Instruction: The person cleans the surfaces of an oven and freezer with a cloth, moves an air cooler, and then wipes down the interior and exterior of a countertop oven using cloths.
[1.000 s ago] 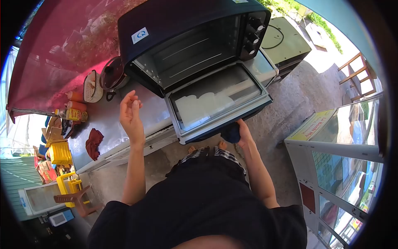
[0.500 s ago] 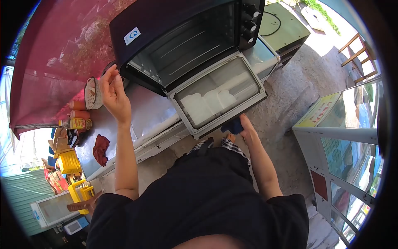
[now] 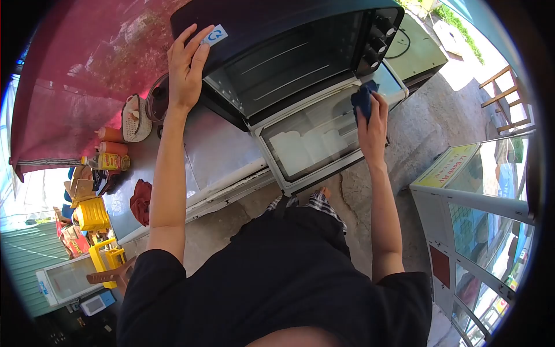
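A black toaster oven (image 3: 289,63) stands on the metal counter with its glass door (image 3: 315,139) folded down. My left hand (image 3: 186,69), fingers apart and holding nothing, is at the oven's left side beside a blue and white sticker (image 3: 215,34). Whether it touches the casing is unclear. My right hand (image 3: 373,124) grips a dark blue cloth (image 3: 363,101) over the right end of the lowered door. Pale reflections show on the glass. The oven's inside shows thin rods and no food.
Left on the counter (image 3: 211,150) are a lidded pot (image 3: 157,99), a white basket (image 3: 136,120), sauce bottles (image 3: 111,148) and a dark red cloth (image 3: 140,202). A glass-sided cabinet (image 3: 474,196) stands at right; a yellow chair (image 3: 106,260) is at lower left.
My right hand has brought the blue cloth from below the door's front edge up over its right end. My left hand has risen to the oven's left side. The view has shifted slightly.
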{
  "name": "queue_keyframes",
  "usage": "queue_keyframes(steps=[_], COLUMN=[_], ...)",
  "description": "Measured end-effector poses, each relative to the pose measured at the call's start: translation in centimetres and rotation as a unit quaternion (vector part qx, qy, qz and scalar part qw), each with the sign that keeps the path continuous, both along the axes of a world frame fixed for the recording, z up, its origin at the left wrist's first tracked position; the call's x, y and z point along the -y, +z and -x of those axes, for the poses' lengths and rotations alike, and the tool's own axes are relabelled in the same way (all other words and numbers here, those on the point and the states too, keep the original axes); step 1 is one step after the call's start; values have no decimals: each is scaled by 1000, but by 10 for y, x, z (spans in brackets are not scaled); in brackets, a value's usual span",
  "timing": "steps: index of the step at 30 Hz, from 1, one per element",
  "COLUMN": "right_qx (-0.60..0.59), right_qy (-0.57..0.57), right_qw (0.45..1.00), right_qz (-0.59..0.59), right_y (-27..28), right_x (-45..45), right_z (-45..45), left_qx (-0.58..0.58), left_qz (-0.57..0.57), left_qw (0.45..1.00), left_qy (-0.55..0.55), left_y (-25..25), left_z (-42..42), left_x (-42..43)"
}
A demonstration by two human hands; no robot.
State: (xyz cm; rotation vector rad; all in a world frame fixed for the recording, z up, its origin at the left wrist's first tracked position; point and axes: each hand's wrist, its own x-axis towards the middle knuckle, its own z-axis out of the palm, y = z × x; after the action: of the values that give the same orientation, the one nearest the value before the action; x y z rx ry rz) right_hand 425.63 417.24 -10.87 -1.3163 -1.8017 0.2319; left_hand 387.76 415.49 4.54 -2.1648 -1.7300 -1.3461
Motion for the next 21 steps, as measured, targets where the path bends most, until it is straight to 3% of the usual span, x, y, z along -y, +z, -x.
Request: queue_keyframes(steps=[1, 3, 6, 10, 14, 16, 18, 19, 20, 21], right_qx=[48, 132, 144, 109, 86, 111, 59, 62, 44, 23], right_qy=[40, -15, -61, 167, 176, 262, 208, 201, 120, 36], right_qw=[997, 990, 988, 980, 980, 910, 912, 913, 975, 999], right_qz=[-41, -38, 8, 2, 31, 301, 350, 349, 182, 5], right_y=[0, -47, -66, -60, -39, 4, 20, 11, -8, -28], right_x=[-21, -64, -49, 50, 73, 52, 23, 12, 0, -9], right_z=[17, 50, 121, 212, 217, 182, 160, 157, 157, 159], left_qx=[-10, -30, -12, -9, -7, -6, 0, 5, 6, 5], left_qz=[8, 8, -12, -31, -46, -50, -55, -57, -54, -52], left_qw=[1000, 999, 1000, 999, 999, 998, 998, 998, 998, 998], left_qy=[10, 23, 21, 25, 26, 29, 33, 28, 32, 35], left_y=[-1, -2, -6, -9, -11, -15, -14, -16, -16, -15], left_z=[0, 1, 0, 1, -1, -1, -1, -1, -2, -2], left_x=[4, 4, -1, -2, -3, -2, -7, -6, -5, -6])
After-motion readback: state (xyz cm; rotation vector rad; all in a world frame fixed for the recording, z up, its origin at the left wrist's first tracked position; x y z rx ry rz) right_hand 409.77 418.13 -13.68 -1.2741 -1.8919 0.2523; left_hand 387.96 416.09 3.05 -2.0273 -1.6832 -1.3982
